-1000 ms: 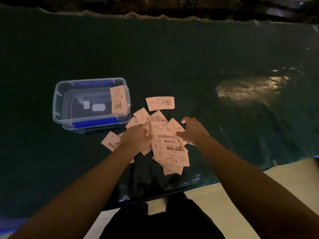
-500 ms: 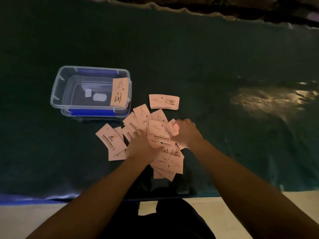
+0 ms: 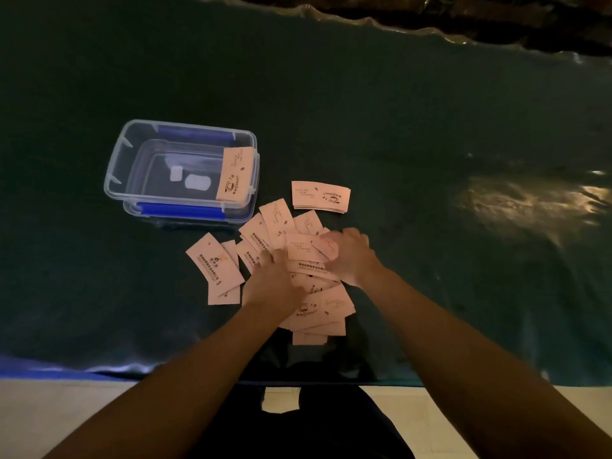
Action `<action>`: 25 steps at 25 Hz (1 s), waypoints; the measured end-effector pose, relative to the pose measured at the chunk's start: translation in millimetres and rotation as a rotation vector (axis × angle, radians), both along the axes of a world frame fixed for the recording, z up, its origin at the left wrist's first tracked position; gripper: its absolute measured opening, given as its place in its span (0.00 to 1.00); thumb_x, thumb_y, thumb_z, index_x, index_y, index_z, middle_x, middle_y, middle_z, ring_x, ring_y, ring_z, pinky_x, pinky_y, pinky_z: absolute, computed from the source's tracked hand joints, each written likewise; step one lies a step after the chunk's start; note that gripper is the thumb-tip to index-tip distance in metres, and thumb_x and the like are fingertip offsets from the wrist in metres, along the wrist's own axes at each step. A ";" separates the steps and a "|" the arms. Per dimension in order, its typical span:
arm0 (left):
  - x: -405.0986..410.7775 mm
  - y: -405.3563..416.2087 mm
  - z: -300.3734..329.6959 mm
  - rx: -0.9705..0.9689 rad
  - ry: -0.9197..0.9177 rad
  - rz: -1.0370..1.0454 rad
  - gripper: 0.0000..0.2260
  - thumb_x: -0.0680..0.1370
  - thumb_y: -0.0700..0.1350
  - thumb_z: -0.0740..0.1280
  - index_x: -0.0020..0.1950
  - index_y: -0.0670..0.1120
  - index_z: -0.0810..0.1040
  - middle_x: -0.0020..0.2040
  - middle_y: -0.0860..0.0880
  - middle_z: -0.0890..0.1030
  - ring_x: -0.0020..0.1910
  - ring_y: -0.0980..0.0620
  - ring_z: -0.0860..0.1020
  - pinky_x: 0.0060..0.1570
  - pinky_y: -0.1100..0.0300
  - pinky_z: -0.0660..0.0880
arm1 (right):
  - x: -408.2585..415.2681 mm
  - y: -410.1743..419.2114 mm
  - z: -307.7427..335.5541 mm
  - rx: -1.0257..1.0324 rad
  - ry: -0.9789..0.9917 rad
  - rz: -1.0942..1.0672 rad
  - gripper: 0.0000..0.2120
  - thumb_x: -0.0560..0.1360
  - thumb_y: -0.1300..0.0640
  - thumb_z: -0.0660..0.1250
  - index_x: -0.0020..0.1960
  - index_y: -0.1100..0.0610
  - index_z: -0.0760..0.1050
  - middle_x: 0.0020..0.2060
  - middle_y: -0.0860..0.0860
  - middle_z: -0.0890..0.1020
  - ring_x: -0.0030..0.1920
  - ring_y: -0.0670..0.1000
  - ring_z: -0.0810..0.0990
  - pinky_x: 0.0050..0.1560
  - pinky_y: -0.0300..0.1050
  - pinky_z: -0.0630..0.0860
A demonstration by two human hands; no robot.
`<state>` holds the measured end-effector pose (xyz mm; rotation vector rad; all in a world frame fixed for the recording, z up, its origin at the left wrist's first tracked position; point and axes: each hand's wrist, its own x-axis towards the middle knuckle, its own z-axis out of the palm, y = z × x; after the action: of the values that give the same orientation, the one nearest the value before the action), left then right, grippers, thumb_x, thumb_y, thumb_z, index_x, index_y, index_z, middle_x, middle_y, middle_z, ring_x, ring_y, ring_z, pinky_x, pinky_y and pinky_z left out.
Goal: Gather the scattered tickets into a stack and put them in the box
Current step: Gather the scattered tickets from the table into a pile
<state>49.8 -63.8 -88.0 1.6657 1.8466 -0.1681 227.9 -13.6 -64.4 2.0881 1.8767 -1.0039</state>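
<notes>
Both hands barely shifted since half a second ago; left hand has slid a bit further onto the pile, right hand stays at its 2 o'clock edge. Scattered tickets lie overlapped mid-surface, at 5 o'clock from the box. Left hand lies palm down on the pile, fingers pressed together on the tickets. Right hand's fingers are curled, pinching one ticket at the pile's top. Small neat stack sits apart at 12 o'clock of the pile. One ticket leans on the box's 3 o'clock rim. Box is clear with blue clips, open, two white bits inside. Dark green surface, glare patch at 3 o'clock.
</notes>
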 end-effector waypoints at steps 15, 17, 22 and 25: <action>-31.2 9.7 13.5 0.158 0.017 -0.033 0.35 0.73 0.55 0.76 0.77 0.52 0.66 0.76 0.46 0.69 0.73 0.42 0.68 0.69 0.40 0.70 | -8.1 -7.8 6.7 0.037 0.013 0.248 0.36 0.76 0.53 0.77 0.80 0.44 0.68 0.75 0.51 0.72 0.76 0.58 0.66 0.74 0.66 0.68; -33.8 8.7 12.2 0.085 -0.048 0.129 0.38 0.72 0.53 0.78 0.77 0.50 0.65 0.75 0.44 0.69 0.70 0.42 0.72 0.64 0.45 0.75 | -11.0 -7.8 6.7 0.028 -0.022 0.260 0.38 0.76 0.52 0.77 0.82 0.46 0.65 0.73 0.51 0.74 0.75 0.57 0.66 0.74 0.65 0.68; -28.8 9.2 10.2 0.079 -0.265 0.248 0.31 0.73 0.41 0.77 0.73 0.49 0.68 0.70 0.45 0.73 0.59 0.48 0.76 0.47 0.59 0.72 | -13.1 -7.1 7.1 0.015 0.026 0.259 0.46 0.70 0.46 0.82 0.83 0.49 0.65 0.72 0.53 0.73 0.75 0.57 0.68 0.72 0.62 0.71; -25.4 9.5 12.3 0.077 -0.425 0.302 0.25 0.75 0.43 0.76 0.69 0.49 0.71 0.60 0.51 0.77 0.51 0.56 0.76 0.41 0.65 0.70 | -11.9 -7.3 6.3 -0.003 0.035 0.295 0.49 0.68 0.45 0.83 0.84 0.47 0.64 0.76 0.53 0.70 0.76 0.57 0.66 0.72 0.61 0.71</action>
<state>24.4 -54.4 -75.7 1.3213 1.7579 0.3618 216.0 -20.9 -58.1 1.7314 2.1175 -0.9752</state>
